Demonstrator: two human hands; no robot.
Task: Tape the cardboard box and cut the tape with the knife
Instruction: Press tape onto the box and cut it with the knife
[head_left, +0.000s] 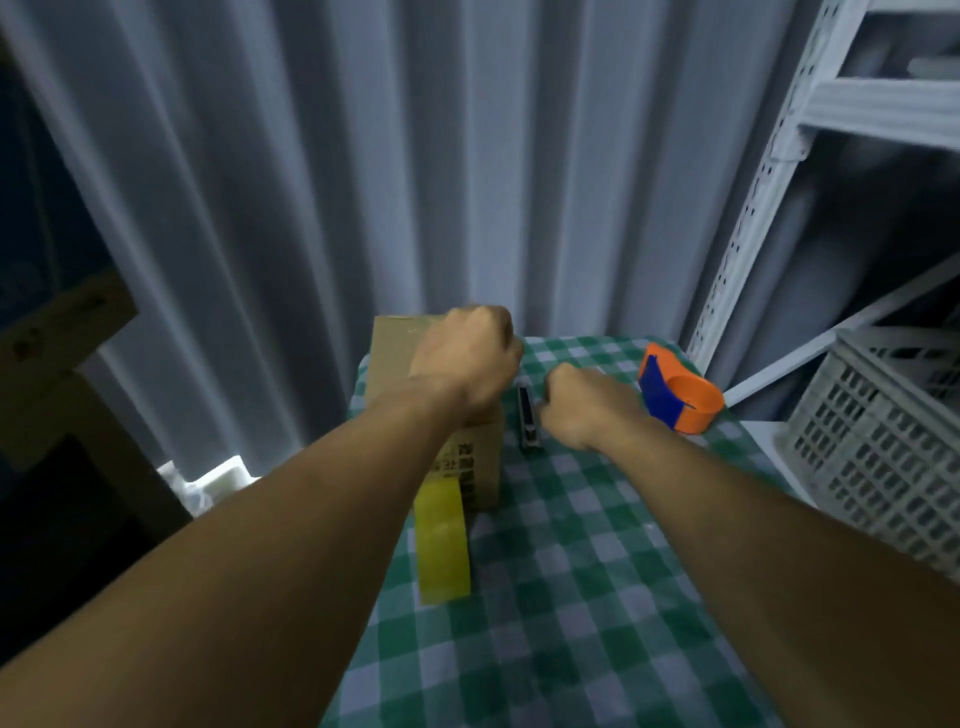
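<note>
A small cardboard box (392, 345) stands at the far left of a green checked table. My left hand (462, 353) lies on its top right corner, fingers curled down over the far edge. A strip of yellow tape (441, 540) runs down the box's near side and out onto the cloth. Just right of the box lies a dark knife (530, 423). My right hand (587, 405) is curled into a fist with its fingers against the knife's right side. Whether it grips the knife is hidden.
An orange and blue tape dispenser (675, 392) sits at the far right of the table (571, 597). A grey plastic crate (883, 441) and white metal shelving (753, 218) stand to the right. Pale curtains hang behind. A white object (218, 480) lies left of the table.
</note>
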